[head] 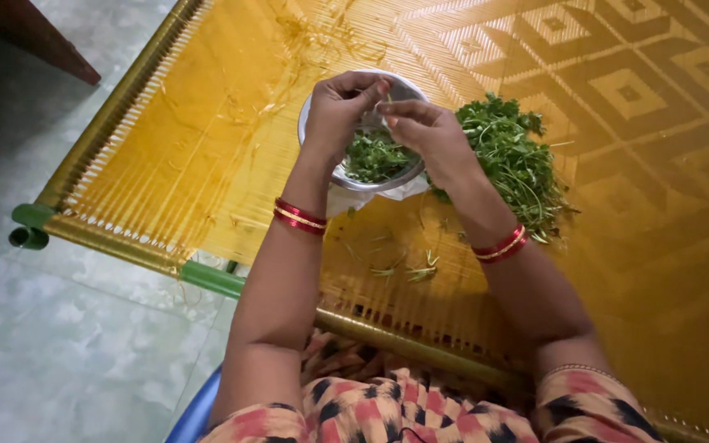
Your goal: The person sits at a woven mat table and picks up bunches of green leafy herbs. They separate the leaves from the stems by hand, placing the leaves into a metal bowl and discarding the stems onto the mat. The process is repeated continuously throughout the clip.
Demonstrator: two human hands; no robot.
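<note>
From my remote feed: both hands meet over a steel bowl point(319, 111) on a yellow woven cot point(207, 123). The left hand point(336, 107) and right hand point(424, 135), wrists bent inward, pinch a thin sprig point(388, 97) between them above the bowl, so picked leaves point(375, 156) drop in. A loose herb pile point(514, 160) lies just right, within reach.

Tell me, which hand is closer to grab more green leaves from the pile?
Probably the right hand. The pile of green leaves lies right beside it on the yellow mat, while the left hand is over the far side of the steel bowl.
</note>
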